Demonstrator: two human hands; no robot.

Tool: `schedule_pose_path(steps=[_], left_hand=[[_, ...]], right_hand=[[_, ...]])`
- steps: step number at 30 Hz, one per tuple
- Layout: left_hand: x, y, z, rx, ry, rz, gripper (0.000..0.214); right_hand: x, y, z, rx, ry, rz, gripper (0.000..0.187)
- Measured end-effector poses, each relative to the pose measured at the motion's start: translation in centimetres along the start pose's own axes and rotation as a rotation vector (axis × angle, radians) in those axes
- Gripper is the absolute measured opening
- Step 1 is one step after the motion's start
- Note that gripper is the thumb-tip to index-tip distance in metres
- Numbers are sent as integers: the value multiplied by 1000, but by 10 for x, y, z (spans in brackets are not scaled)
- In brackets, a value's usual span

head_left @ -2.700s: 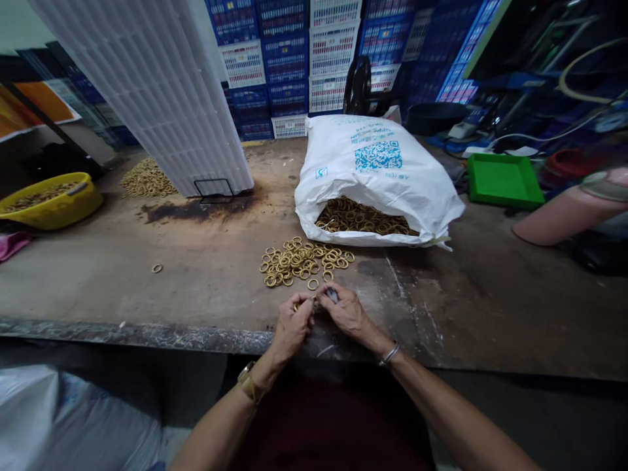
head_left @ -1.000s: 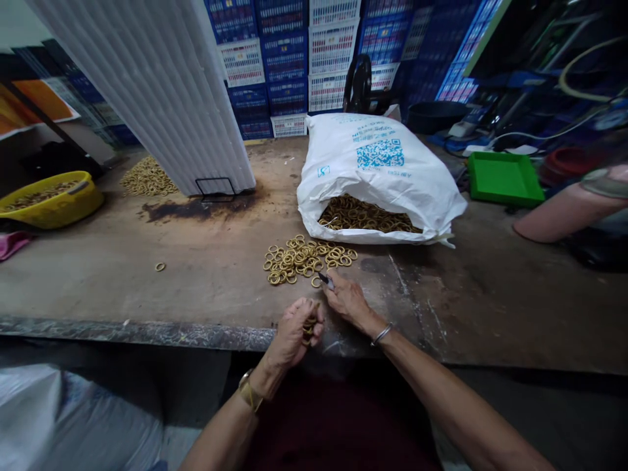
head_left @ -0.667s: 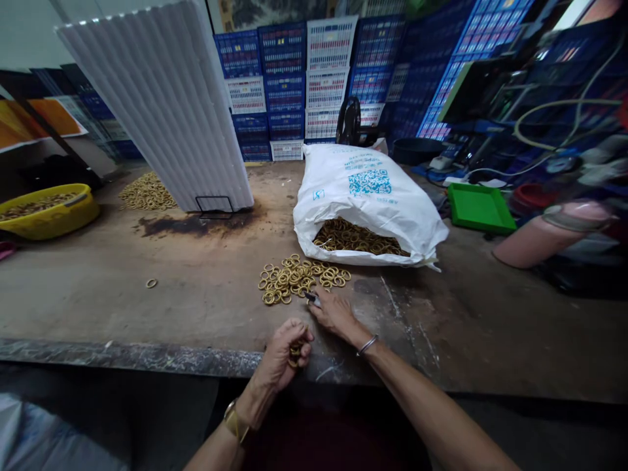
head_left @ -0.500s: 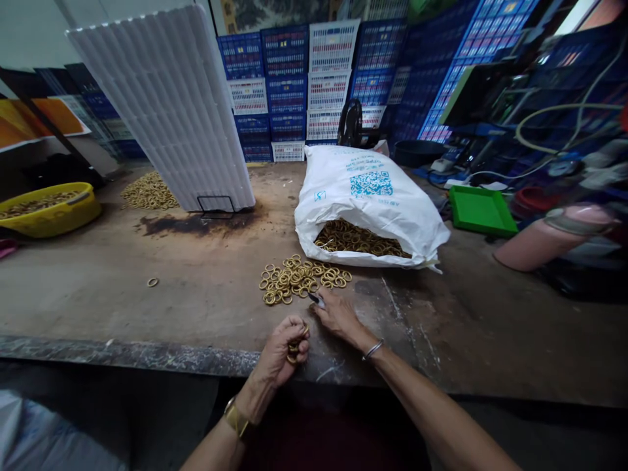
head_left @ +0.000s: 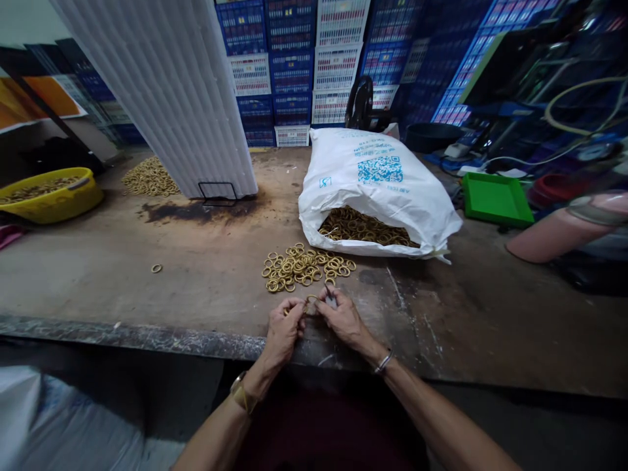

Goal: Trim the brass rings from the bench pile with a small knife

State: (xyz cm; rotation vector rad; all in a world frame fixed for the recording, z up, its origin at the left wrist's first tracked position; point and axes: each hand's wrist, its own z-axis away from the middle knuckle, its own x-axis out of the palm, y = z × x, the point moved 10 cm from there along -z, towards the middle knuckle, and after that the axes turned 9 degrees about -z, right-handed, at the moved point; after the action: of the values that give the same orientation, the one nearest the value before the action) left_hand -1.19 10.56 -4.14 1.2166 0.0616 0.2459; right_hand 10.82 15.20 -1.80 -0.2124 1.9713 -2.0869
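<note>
My left hand (head_left: 283,328) is closed on a bunch of brass rings just above the near edge of the worn workbench (head_left: 147,275). My right hand (head_left: 343,317) pinches a small dark tool, its tip meeting one brass ring (head_left: 311,299) held between both hands. Just beyond my fingers lies a loose pile of brass rings (head_left: 304,266). Behind the pile a white sack (head_left: 377,183) lies on its side, its mouth open and full of more rings.
A single ring (head_left: 156,268) lies alone to the left. A tall white corrugated stack (head_left: 161,91) stands at the back left, with a ring heap (head_left: 150,178) and a yellow basin (head_left: 52,194) beside it. A green tray (head_left: 496,198) and blue crates (head_left: 294,59) lie behind.
My left hand, holding rings, has come up from the bench edge to meet my right hand, which drew back from the pile with the tool. The camera tilted up, then back down.
</note>
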Motion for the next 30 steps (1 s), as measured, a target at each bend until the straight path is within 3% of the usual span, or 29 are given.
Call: schedule_pose_path(steps=[3, 7, 13, 17, 24, 30], left_hand=[[-5, 0, -1, 4, 30, 34, 33], [4, -3, -1, -27, -64, 64, 35], [5, -4, 0, -6, -84, 15, 34], [7, -1, 2, 13, -98, -61, 33], [17, -9, 8, -116, -231, -13, 35], [16, -9, 8, -100, -213, 80, 33]], right_hand=[[1, 0, 0, -6, -26, 3, 17], [2, -1, 1, -15, -38, -20, 18], [9, 12, 1, 131, -67, -129, 20], [7, 13, -2, 117, -49, -53, 21], [8, 7, -3, 100, -46, 67, 16], [2, 9, -4, 89, -18, 57, 13]])
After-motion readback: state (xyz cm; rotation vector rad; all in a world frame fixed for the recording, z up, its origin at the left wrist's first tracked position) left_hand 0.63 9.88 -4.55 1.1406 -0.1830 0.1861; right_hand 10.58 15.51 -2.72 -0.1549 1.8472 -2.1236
